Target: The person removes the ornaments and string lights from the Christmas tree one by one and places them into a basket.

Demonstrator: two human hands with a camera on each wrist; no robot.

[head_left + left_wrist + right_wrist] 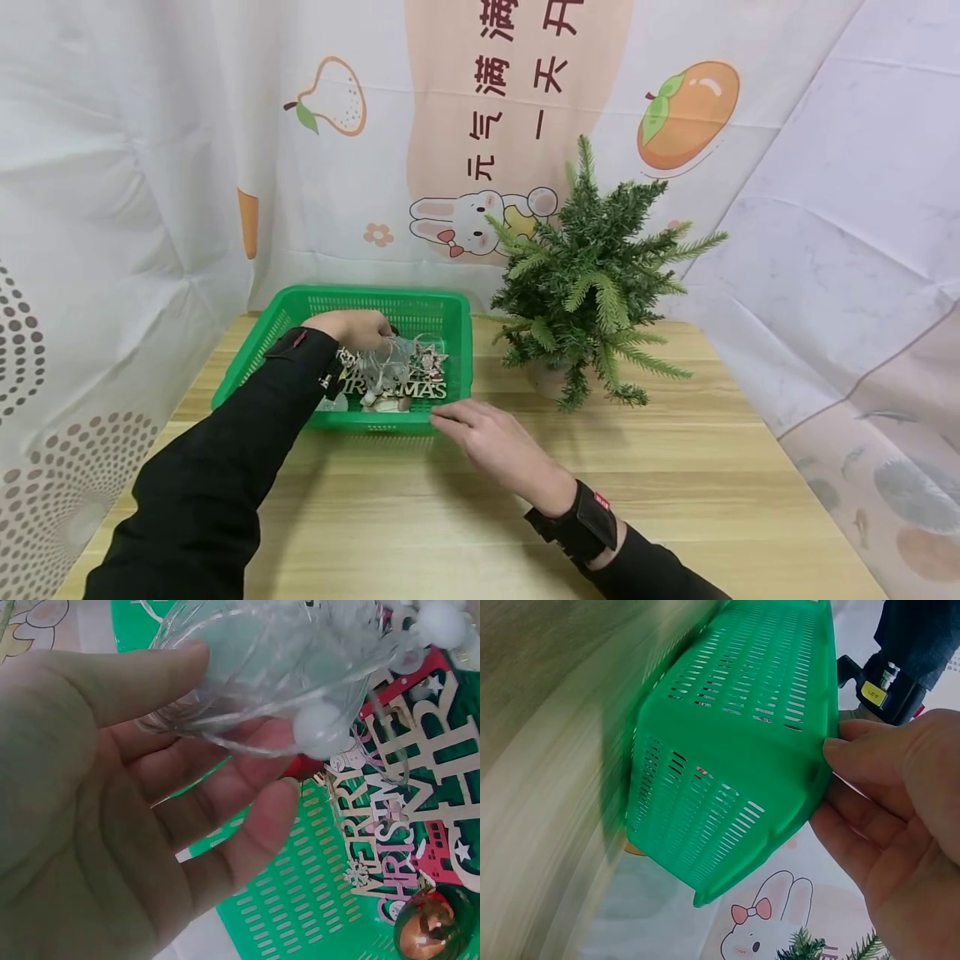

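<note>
My left hand (358, 327) is over the green plastic basket (375, 292). Between its thumb and fingers it holds a coiled string of lights (319, 729), clear wire with white ball bulbs. At the basket's near right corner, my right hand (498, 442) pinches the rim, thumb on one side and fingers on the other, as the right wrist view shows. Inside the basket lie wooden "Merry Christmas" letter cutouts (427, 390), and the left wrist view shows a shiny copper-coloured bauble (427, 934) beside them. Part of the contents is hidden under my left arm and the coil.
Right of the basket stands a small artificial fir tree (592, 283) in a pale pot, its branches spreading outward. Both stand on a wood-grain table (450, 525). Behind them hangs a white printed cloth (337, 200) with a rabbit and fruit.
</note>
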